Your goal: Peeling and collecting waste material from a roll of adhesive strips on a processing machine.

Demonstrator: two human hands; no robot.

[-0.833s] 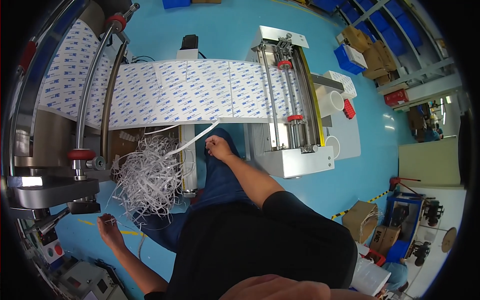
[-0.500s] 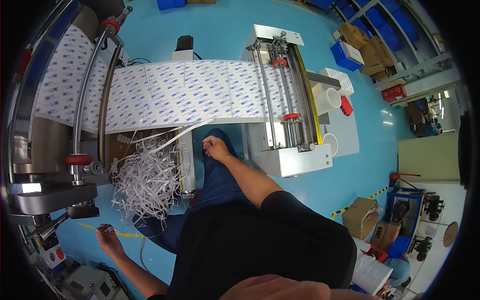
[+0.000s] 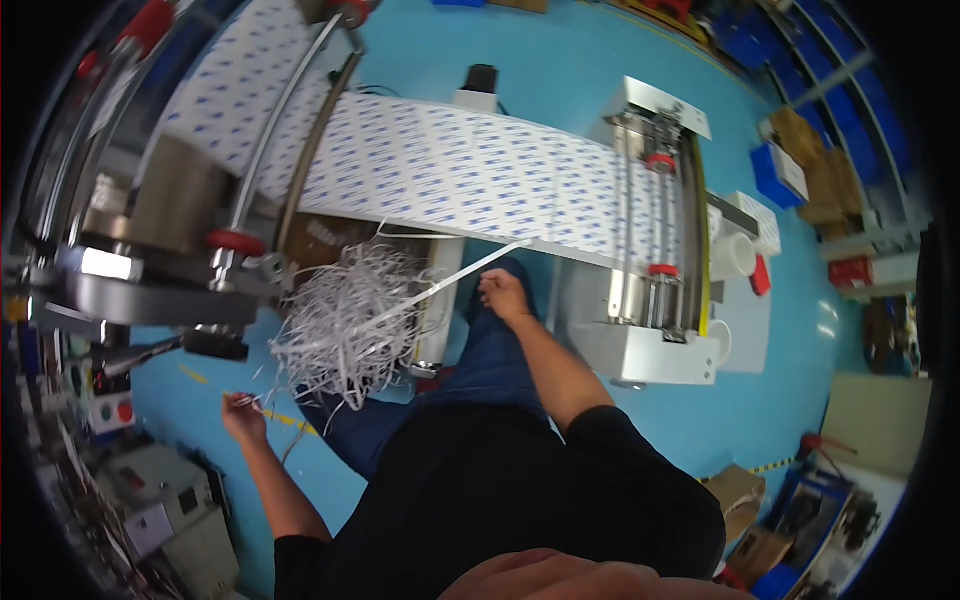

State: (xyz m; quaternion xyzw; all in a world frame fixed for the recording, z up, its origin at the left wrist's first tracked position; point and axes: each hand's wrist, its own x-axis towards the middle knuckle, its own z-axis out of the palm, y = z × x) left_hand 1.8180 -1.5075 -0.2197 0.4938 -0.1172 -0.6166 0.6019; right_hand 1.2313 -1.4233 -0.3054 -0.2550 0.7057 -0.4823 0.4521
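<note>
Fingers (image 3: 488, 287) together on right hand (image 3: 506, 294) over denim leg (image 3: 488, 345) (left hand (image 3: 243, 416) outstretched, finger state unclear)

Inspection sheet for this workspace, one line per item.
Surface: blue floor with yellow line marking.
Job's things: printed white sheet spans left roller machine to right roller machine; white strip runs from its near edge to a tangle.
Clutter: tangle of white strips, heaped below the sheet's near edge.
Left hand: fingers appear closed on a thin scrap; blurred.
Right hand: fingers curled, over the person's leg; nothing held seen.
Cables: dark cable beyond the sheet.
Surroundings: grey cabinet, blue bin, cardboard box.
</note>
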